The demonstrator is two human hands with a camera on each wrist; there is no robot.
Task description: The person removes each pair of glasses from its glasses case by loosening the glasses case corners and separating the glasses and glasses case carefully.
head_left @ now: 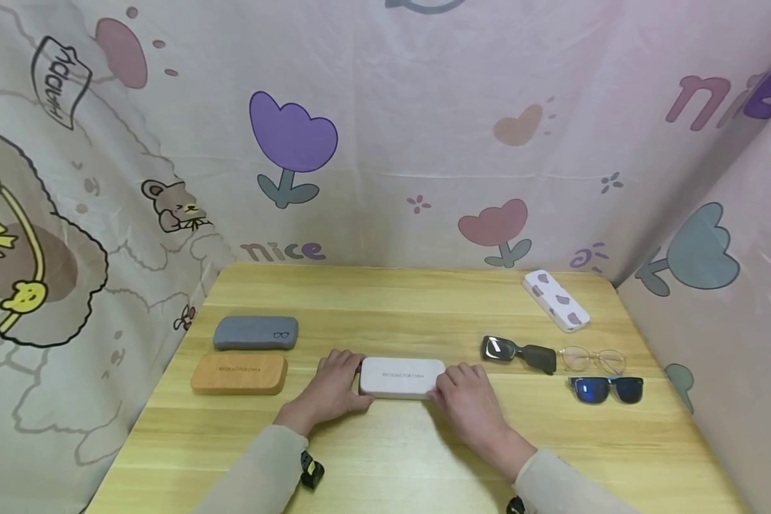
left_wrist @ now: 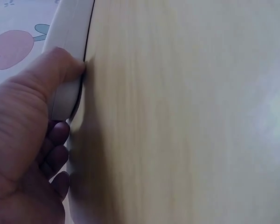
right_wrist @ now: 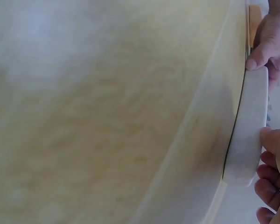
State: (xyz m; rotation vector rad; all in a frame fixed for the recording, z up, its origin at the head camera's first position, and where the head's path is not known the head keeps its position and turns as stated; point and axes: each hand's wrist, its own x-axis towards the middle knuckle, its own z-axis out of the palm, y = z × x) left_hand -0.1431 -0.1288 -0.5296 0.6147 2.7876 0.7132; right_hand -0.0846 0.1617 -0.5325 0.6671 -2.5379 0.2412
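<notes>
A white glasses case [head_left: 402, 378] with small lettering on its lid lies closed on the wooden table, long side toward me. My left hand [head_left: 336, 383] grips its left end, thumb [left_wrist: 65, 65] along the near side and fingers curled at the end. At the other end my right hand [head_left: 467, 400] holds the case between thumb and curled fingers. In the right wrist view the white case [right_wrist: 247, 126] spans between both hands, flat along the table surface.
Left of the hands lie a grey glasses case [head_left: 255, 333] and an orange wood-look case [head_left: 239, 374]. To the right are black sunglasses [head_left: 519, 354], thin-framed glasses [head_left: 592, 359] and blue-lensed sunglasses [head_left: 607, 390]. A white patterned case [head_left: 555, 300] lies at the back right.
</notes>
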